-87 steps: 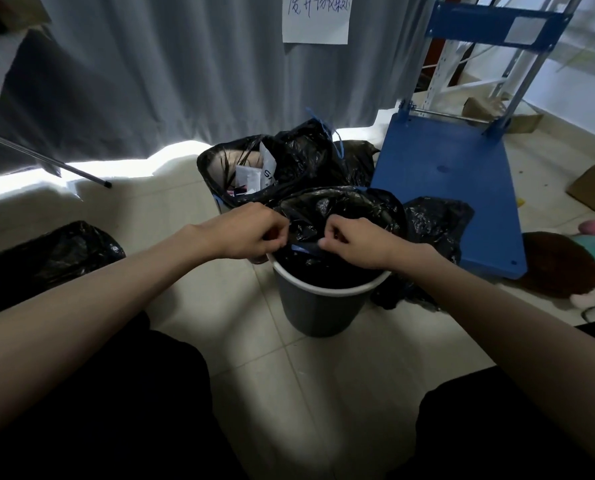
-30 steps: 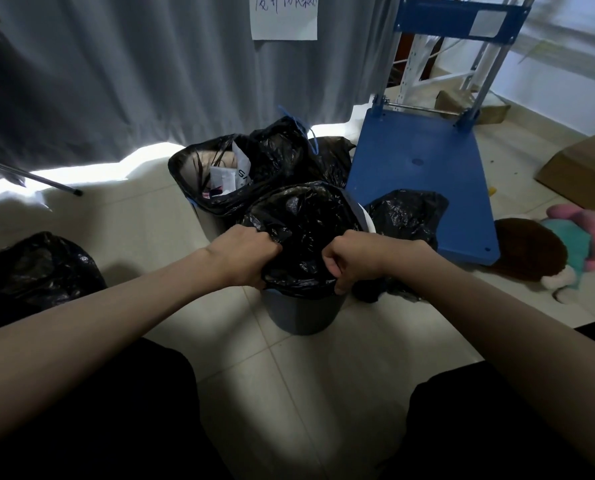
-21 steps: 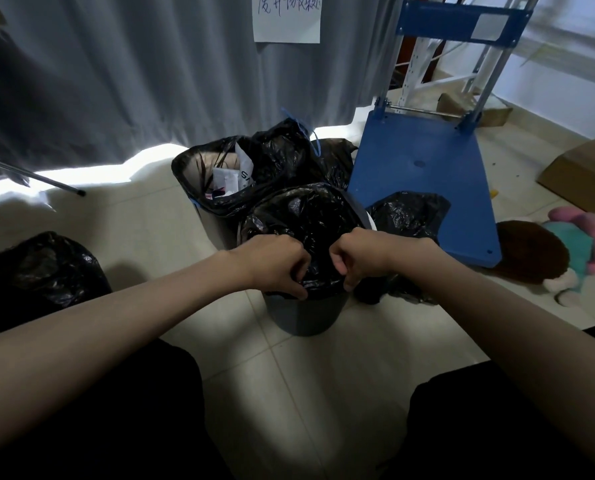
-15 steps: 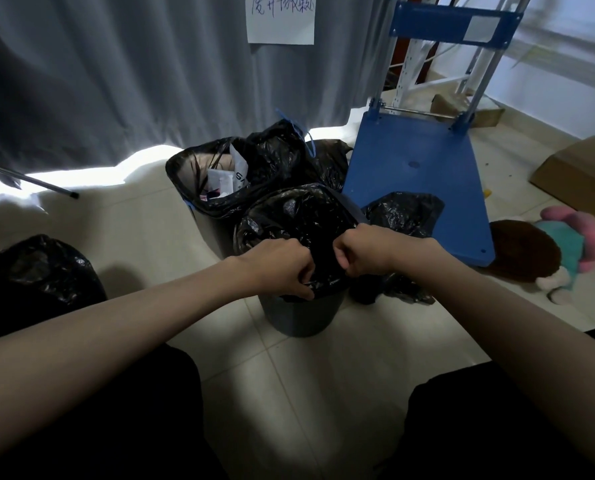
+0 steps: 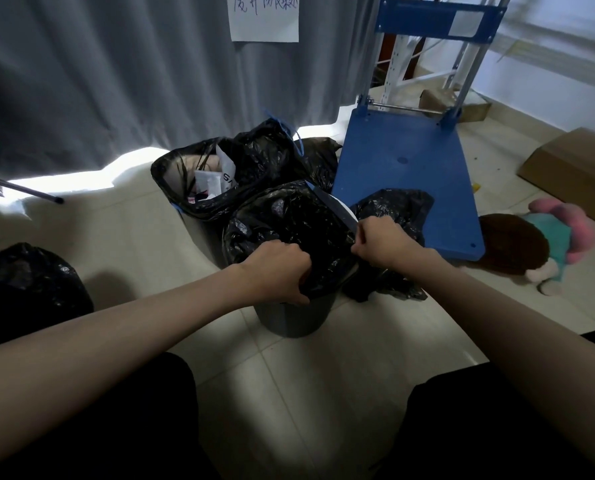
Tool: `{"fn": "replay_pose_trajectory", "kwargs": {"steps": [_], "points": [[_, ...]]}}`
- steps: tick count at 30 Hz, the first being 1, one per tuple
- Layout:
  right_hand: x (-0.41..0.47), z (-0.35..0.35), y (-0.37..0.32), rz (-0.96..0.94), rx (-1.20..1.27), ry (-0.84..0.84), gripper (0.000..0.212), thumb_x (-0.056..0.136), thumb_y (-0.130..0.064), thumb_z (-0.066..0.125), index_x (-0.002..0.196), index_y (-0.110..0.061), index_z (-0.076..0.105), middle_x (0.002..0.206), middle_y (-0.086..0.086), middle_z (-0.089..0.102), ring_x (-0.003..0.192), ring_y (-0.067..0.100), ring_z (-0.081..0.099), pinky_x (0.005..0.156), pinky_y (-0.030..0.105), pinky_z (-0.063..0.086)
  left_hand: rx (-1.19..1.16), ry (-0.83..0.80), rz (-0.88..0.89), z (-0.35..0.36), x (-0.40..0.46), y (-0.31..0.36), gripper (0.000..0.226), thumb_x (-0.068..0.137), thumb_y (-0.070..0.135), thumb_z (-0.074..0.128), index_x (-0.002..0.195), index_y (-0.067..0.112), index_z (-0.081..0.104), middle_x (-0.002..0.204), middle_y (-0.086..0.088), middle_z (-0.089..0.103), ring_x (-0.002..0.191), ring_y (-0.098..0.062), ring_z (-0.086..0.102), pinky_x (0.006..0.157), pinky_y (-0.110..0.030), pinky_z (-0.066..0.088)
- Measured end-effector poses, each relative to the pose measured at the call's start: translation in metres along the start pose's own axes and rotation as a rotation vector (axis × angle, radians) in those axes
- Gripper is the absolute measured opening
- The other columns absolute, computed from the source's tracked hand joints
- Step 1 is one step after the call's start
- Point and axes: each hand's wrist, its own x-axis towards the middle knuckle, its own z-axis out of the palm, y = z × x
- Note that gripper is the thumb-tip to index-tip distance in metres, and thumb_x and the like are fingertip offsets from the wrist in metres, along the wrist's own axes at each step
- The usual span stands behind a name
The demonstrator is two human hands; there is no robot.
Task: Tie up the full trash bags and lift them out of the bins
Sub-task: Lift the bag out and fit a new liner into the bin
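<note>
A grey bin (image 5: 291,318) stands on the tiled floor right in front of me, lined with a full black trash bag (image 5: 289,223). My left hand (image 5: 277,271) grips the bag's gathered plastic at the near left rim. At the right rim my right hand (image 5: 381,242) pinches the bag's dark blue drawstring band, pulled taut. Behind it a second bin holds an open black bag (image 5: 199,188) with paper waste showing. A tied black bag (image 5: 268,150) with a blue drawstring leans against it.
A blue platform trolley (image 5: 403,174) lies flat at the right, with a loose black bag (image 5: 393,209) beside its edge. Another black bag (image 5: 26,289) sits at the far left. A plush toy (image 5: 545,247) and a cardboard box (image 5: 576,168) lie at the right. Grey curtain behind.
My hands, close together over the bag's mouth half a second ago, have drawn apart. The right one has moved right, stretching the drawstring; the left has dropped to the near rim.
</note>
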Motion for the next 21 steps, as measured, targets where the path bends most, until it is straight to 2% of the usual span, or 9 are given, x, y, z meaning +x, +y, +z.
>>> {"fn": "replay_pose_trajectory", "kwargs": {"steps": [3,6,10,14,18,21], "points": [[0.004,0.005,0.003,0.024,0.080,0.128,0.008,0.085,-0.016,0.064,0.086,-0.011,0.058,0.093,0.010,0.060,0.084,0.029,0.060,0.079,0.044,0.054,-0.074,0.045,-0.007,0.002,0.000,0.000,0.036,0.076,0.060,0.067,0.075,0.027,0.052,0.075,0.006,0.057,0.068,-0.018,0.050,0.063,-0.027,0.035],[0.009,0.008,0.003,0.014,0.131,0.220,0.008,0.085,-0.011,0.063,0.088,-0.013,0.056,0.101,0.008,0.053,0.087,0.028,0.055,0.079,0.040,0.049,-0.080,0.058,0.008,0.002,0.002,0.007,0.027,0.079,0.052,0.065,0.078,0.028,0.052,0.086,0.004,0.065,0.072,-0.019,0.055,0.066,-0.030,0.043],[0.014,0.009,0.004,0.046,0.185,0.289,0.014,0.084,-0.001,0.058,0.087,-0.015,0.055,0.090,0.007,0.061,0.082,0.027,0.060,0.075,0.043,0.053,-0.019,0.044,0.023,0.002,0.007,0.013,0.024,0.080,0.043,0.064,0.087,0.020,0.065,0.090,-0.001,0.067,0.081,-0.026,0.063,0.073,-0.033,0.050],[0.020,0.007,0.005,0.045,0.195,0.369,0.019,0.084,0.005,0.052,0.081,-0.014,0.058,0.086,0.006,0.061,0.079,0.025,0.059,0.070,0.038,0.052,-0.002,0.011,0.026,-0.002,0.008,0.012,0.023,0.079,0.040,0.066,0.085,0.018,0.066,0.087,-0.003,0.067,0.078,-0.026,0.062,0.070,-0.032,0.049],[0.027,0.012,0.012,0.150,0.275,0.323,0.021,0.085,0.004,0.050,0.079,-0.013,0.061,0.084,0.005,0.063,0.082,0.025,0.061,0.075,0.040,0.055,-0.016,-0.004,0.034,-0.003,0.008,0.010,0.022,0.080,0.040,0.068,0.081,0.018,0.063,0.082,-0.002,0.065,0.067,-0.022,0.050,0.067,-0.032,0.047],[0.030,0.019,0.020,0.258,0.298,0.224,0.016,0.090,-0.004,0.053,0.081,-0.012,0.063,0.093,0.012,0.065,0.091,0.030,0.061,0.086,0.044,0.054,-0.029,-0.003,0.049,-0.004,0.010,0.009,0.023,0.079,0.042,0.069,0.081,0.019,0.064,0.080,-0.001,0.063,0.070,-0.023,0.056,0.067,-0.032,0.049]]}}
